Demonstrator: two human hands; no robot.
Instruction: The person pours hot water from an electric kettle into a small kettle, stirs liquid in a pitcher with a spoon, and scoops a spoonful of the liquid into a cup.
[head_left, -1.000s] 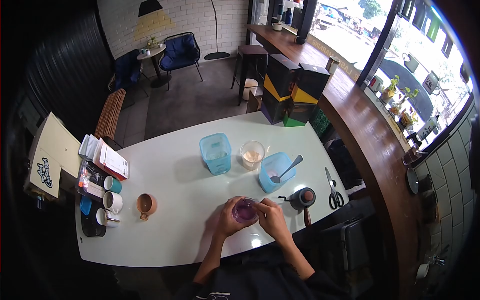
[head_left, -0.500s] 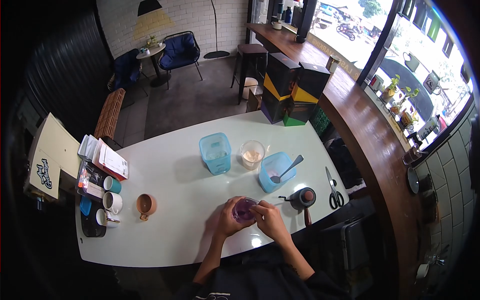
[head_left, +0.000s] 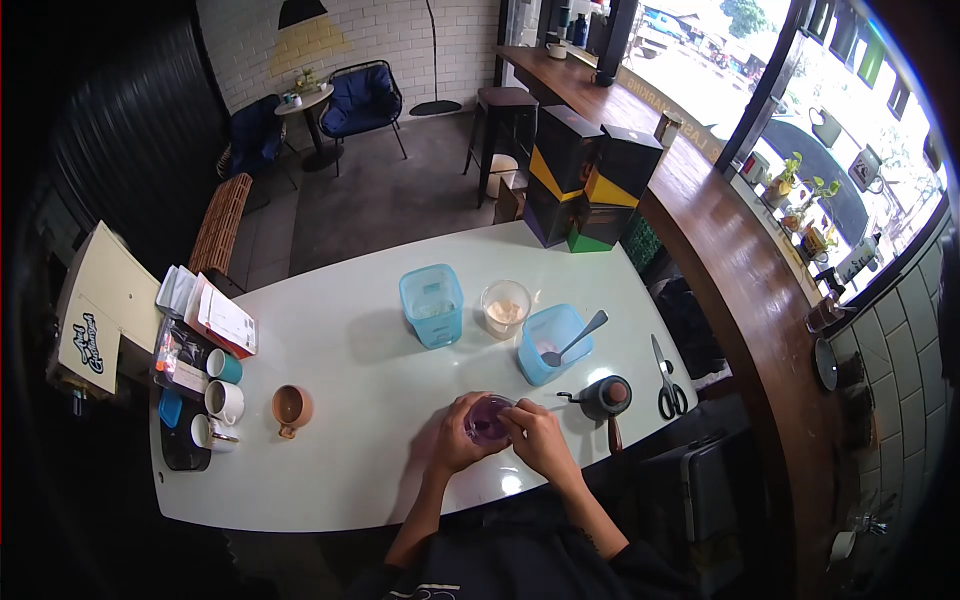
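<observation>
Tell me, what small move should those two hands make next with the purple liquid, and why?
Probably one slow, small stir by the right hand, with the left hand bracing the glass. The left hand wraps around the glass, and the right fingers are bunched at its rim, by the purple liquid. I can't see whether they hold a stirrer, so that's a guess.

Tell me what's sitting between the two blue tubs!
A see-through cup with something pale inside stands between the left tub and the right tub. The head view shows it.

Glossy white tabletop (head_left: 360,470); clear glass-like cup (head_left: 489,419); matt terracotta-toned mug (head_left: 292,408).
</observation>
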